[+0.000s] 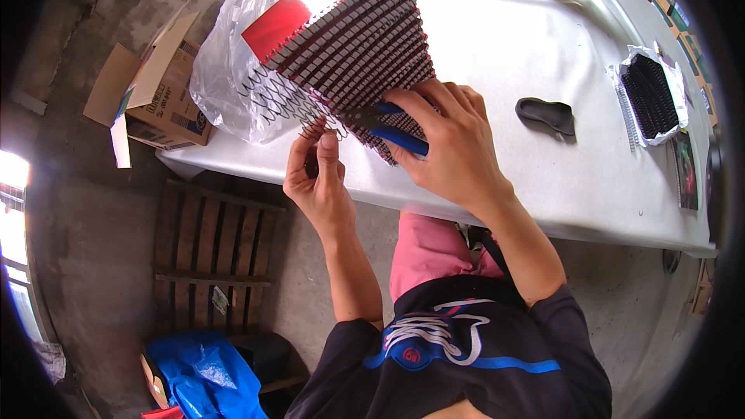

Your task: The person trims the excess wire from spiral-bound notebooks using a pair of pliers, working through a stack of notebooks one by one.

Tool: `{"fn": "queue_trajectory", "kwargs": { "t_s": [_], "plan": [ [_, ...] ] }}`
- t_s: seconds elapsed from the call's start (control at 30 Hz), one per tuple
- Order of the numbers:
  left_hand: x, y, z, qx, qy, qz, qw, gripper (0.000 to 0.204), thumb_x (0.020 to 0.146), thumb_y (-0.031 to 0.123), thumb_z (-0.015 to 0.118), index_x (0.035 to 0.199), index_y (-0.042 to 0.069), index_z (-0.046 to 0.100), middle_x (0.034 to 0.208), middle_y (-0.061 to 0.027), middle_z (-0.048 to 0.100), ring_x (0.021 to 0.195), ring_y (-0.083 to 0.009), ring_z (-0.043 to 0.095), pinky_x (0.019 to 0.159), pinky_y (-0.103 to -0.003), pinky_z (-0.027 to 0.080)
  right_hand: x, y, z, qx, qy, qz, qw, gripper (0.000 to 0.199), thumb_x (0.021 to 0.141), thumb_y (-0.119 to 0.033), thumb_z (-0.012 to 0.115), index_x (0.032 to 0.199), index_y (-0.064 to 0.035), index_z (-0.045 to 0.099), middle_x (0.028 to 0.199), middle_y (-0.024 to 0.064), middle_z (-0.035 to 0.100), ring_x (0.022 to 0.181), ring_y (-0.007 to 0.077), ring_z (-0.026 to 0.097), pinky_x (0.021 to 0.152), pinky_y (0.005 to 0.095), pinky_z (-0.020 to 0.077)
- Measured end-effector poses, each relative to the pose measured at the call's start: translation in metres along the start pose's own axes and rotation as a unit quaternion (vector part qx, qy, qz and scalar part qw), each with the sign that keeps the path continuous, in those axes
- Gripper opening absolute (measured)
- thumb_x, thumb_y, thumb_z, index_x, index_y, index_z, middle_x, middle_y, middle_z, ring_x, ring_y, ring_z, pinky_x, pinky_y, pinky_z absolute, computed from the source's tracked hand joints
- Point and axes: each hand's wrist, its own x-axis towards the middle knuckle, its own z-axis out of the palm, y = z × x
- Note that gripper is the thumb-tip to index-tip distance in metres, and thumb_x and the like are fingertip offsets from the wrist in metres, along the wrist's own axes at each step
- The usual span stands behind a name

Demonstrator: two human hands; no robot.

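A stack of spiral-bound notebooks (353, 50) with red and white covers stands at the table's near edge, bound sides toward me. Long loose ends of dark coil wire (268, 97) stick out past its left side. My left hand (320, 182) is closed, thumb and forefinger pinching the end of one coil at the stack's lower left corner. Blue-handled pliers (403, 140) are in my right hand (454, 136), its fingers wrapped round the handles. Their jaws point left and lie at the coils near my left fingertips; whether they grip a wire I cannot tell.
A white cloth covers the table (481, 39). Behind the stack lies a clear plastic bag (233, 70), with an open cardboard box (167, 101) to its left. A dark sole-shaped piece (545, 115) and a white-wrapped pack of black coils (650, 97) lie to the right.
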Motion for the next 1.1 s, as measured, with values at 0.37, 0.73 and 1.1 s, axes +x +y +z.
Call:
{"fn": "queue_trajectory", "kwargs": {
  "t_s": [0.37,0.73,1.1],
  "plan": [
    [0.001,-0.006,0.002,-0.037,0.007,0.003,0.999,0.023,0.088,0.016,0.063,0.1,-0.003,0.06,0.074,0.0021,0.055,0.052,0.0006,0.032,0.043,-0.016,0.02,0.0,0.004,0.014,0.079,-0.033,0.036,0.996,0.034,0.066,-0.015,0.072,0.098,-0.0114,0.061,0.082,0.0083,0.063,0.072,0.0272,0.064,0.065,0.0388,0.0515],
    [0.004,-0.013,-0.02,-0.515,0.008,-0.327,0.792,0.025,0.089,0.016,0.047,0.104,-0.002,0.054,0.091,-0.0132,0.057,0.072,-0.0164,0.05,0.062,-0.021,0.048,0.004,-0.002,-0.007,0.002,-0.009,0.01,1.0,0.047,0.068,-0.019,0.074,0.111,-0.0118,0.057,0.108,0.0068,0.056,0.1,0.024,0.052,0.09,0.0419,0.0336],
    [0.016,0.007,0.002,-0.169,-0.037,-0.03,0.984,0.02,0.088,0.014,0.062,0.104,0.003,0.057,0.093,-0.004,0.061,0.058,-0.0011,0.042,0.043,-0.015,0.028,0.011,-0.011,-0.004,-0.021,-0.018,0.004,1.0,0.047,0.064,-0.016,0.074,0.108,-0.0132,0.058,0.103,0.0057,0.056,0.095,0.0243,0.054,0.085,0.0403,0.0376]
  ]
}}
